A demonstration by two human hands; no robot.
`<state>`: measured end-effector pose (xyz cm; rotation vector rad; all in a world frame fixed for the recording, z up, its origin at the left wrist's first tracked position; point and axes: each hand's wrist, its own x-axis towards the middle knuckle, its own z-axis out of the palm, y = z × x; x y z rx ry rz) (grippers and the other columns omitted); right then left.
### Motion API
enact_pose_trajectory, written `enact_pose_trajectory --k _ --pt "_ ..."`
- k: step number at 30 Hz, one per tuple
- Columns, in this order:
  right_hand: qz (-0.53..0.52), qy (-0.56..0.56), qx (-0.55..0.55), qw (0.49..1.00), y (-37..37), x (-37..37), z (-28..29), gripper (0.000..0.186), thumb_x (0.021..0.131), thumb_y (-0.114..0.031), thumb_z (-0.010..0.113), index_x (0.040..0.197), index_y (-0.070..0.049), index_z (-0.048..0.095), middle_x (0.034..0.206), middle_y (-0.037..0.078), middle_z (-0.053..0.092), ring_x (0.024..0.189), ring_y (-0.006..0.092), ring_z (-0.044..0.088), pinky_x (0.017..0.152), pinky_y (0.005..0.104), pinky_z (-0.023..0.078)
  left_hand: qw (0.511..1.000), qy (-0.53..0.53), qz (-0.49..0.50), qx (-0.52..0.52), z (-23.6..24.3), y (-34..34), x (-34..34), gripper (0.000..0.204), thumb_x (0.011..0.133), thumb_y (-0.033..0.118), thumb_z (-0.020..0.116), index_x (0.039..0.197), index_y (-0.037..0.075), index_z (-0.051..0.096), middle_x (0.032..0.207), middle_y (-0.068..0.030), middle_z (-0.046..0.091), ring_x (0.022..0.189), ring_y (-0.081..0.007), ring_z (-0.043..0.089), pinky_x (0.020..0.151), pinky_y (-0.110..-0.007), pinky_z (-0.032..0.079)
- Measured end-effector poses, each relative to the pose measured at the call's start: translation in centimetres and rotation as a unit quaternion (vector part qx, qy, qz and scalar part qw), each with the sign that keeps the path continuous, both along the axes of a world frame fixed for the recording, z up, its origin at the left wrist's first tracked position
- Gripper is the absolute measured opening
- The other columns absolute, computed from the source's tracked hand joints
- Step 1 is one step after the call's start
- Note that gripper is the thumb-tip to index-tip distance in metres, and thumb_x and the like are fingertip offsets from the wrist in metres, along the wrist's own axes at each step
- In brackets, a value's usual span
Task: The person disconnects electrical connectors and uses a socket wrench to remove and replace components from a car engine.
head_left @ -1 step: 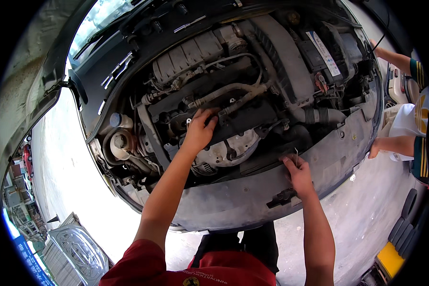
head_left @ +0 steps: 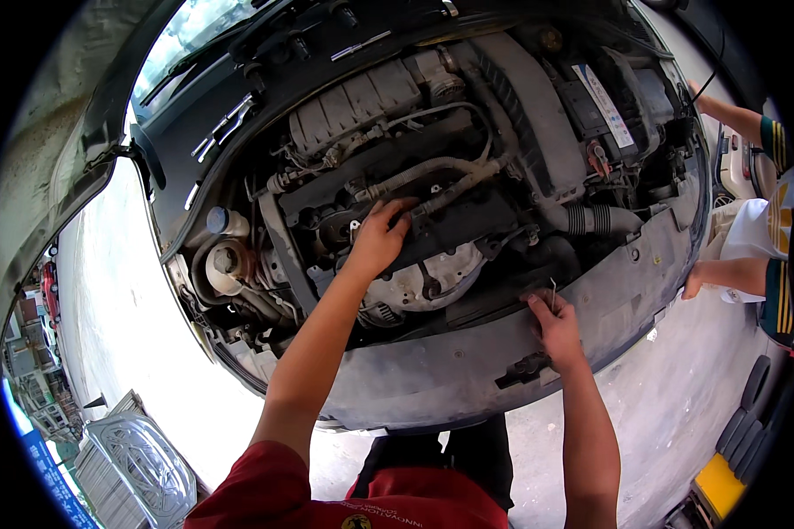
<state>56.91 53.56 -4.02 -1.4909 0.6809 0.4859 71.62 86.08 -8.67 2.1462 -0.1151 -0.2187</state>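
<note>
In right fingers (head_left: 538,304), pinching one rod (head_left: 553,285); with left fingers (head_left: 404,204), parted, touching one engine (head_left: 463,218); beyond, one printed battery label (head_left: 602,106).

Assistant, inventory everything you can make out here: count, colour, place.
Engine: one, dark grey, centre.
Battery: one, black, upper right.
Ribbed hose: one, black, below the battery.
Round reservoir: one, off-white, left of engine.
Hand tools: several, silver, top left.
Front panel: one, grey, near edge.
Shiny panel: one, silver, lower left.
Co-worker's forearms: two, bare, right edge.
Thin rod: one, silver, right grip.
Shirt: one, red, bottom centre.
Left grip: one, bare, on engine.
Right grip: one, bare, over front panel.
</note>
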Motion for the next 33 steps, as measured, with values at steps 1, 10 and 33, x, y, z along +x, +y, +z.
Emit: enact_pose_trajectory --k 1,10,33 --pt "-0.005 -0.007 0.006 1.0 0.0 -0.1 -0.2 0.018 0.102 -0.023 0.065 0.104 -0.007 0.074 0.071 -0.008 0.054 0.055 0.0022 0.042 0.05 0.0226 0.035 0.999 0.002 0.008 -0.041 -1.1 -0.3 0.8 0.03 0.099 0.015 0.064 0.128 0.011 0.07 0.117 -0.0185 0.066 0.105 -0.0355 0.066 0.092 -0.041 0.051" --pt "-0.019 0.002 -0.011 1.0 0.6 -0.3 0.9 0.016 0.103 -0.02 0.062 0.105 -0.008 0.073 0.065 -0.009 0.049 0.047 0.0007 0.035 0.044 0.0219 0.027 0.967 0.251 -0.029 -0.016 -0.2 -2.2 5.0 0.031 0.097 0.03 0.071 0.127 0.026 0.075 0.123 -0.005 0.073 0.106 -0.0189 0.067 0.096 -0.029 0.049" --pt "0.063 -0.265 -0.297 0.915 5.8 1.0 -1.4 0.015 0.093 -0.018 0.074 0.105 -0.009 0.074 0.081 0.0 0.068 0.065 0.017 0.063 0.059 0.0309 0.05 0.862 0.141 0.308 -0.377 4.3 1.9 -12.3 0.009 0.101 0.01 0.063 0.108 0.004 0.061 0.104 -0.0109 0.073 0.093 -0.0182 0.071 0.089 -0.032 0.055"
